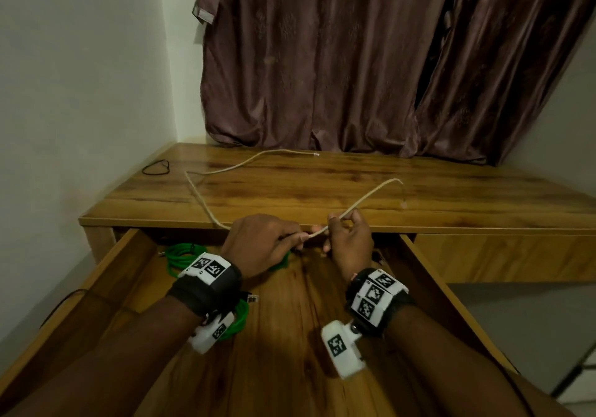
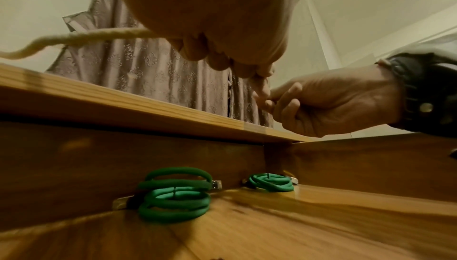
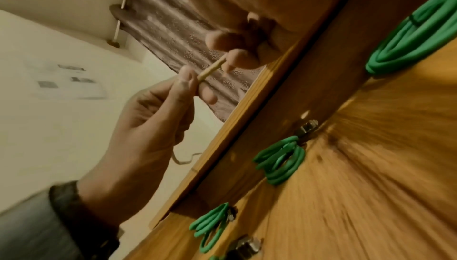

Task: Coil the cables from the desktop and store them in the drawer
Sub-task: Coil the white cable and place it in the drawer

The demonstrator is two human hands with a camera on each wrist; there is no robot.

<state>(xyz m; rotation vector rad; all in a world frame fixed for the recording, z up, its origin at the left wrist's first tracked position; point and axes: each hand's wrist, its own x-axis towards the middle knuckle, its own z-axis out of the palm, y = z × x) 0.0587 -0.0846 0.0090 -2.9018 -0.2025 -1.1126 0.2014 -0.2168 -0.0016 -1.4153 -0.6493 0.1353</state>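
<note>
A cream braided cable [image 1: 364, 198] snakes across the wooden desktop [image 1: 451, 197], one end near the curtain. My left hand [image 1: 300, 237] and right hand [image 1: 335, 223] both pinch it close together, just above the desk's front edge and over the open drawer [image 1: 290, 336]. In the left wrist view the cable [image 2: 99, 36] leaves the left hand [image 2: 222, 59] toward the left. In the right wrist view a short stretch of the cable [image 3: 212, 68] spans the two hands. Green coiled cables [image 1: 180, 257] lie at the back of the drawer, partly hidden by my left wrist.
A thin black cable [image 1: 156, 168] lies looped at the desk's back left corner. A dark curtain [image 1: 354, 62] hangs behind the desk and a white wall stands at the left. Another thin black cable [image 1: 64, 300] hangs over the drawer's left wall.
</note>
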